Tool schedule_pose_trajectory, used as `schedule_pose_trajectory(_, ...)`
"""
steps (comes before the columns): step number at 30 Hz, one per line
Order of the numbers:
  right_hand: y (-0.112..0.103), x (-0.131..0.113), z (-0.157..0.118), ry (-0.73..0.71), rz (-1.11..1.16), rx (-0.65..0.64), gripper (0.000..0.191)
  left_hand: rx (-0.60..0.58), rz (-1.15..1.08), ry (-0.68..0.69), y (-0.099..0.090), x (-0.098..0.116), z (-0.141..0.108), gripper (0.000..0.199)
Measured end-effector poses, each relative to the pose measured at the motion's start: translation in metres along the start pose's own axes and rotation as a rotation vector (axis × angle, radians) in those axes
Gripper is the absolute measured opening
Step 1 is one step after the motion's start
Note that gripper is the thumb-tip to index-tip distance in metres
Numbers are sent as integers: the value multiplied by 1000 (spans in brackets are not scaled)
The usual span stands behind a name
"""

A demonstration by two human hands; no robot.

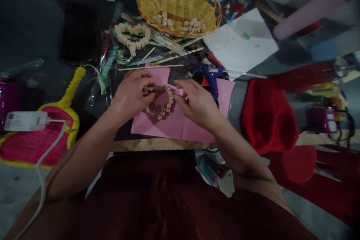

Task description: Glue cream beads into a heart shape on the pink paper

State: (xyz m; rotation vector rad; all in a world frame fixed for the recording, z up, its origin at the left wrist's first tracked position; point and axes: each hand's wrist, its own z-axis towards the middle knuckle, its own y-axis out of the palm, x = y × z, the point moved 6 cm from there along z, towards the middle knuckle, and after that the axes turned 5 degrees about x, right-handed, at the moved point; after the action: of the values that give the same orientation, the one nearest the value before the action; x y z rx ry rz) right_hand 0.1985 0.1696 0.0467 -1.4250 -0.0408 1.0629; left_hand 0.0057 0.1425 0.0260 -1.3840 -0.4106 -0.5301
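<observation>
An open ring of small pale flower-shaped pieces (170,99) is held over pink paper (157,127), with a gap at its lower left. My left hand (133,92) is closed, pinching the ring's upper left part between thumb and fingers. At the ring's right side my right hand (197,103) is closed, its fingertips on a narrow pink strip (177,90) that looks like paper. Whether this strip is joined to the ring or the sheet, I cannot tell. Just behind my right hand lies a blue glue gun (212,78) with a clear glue stick in its back.
A yellow wicker basket (180,3) with small pale pieces stands at the back. Before it lie a heart-shaped pale frame (133,36), thin sticks and plastic wrappers. A phone (80,33) and a pink-yellow fan-like object (42,138) are left, red cloth (268,120) right.
</observation>
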Motion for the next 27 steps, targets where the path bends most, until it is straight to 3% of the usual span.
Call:
schedule_pose_trajectory(5, 25, 3, 8, -26, 5, -28, 29, 4, 2, 9, 0, 0, -1, 19)
schedule_pose_trajectory(27, 27, 3, 7, -38, 72, -47, 26, 20, -12, 13, 2, -1, -1, 15)
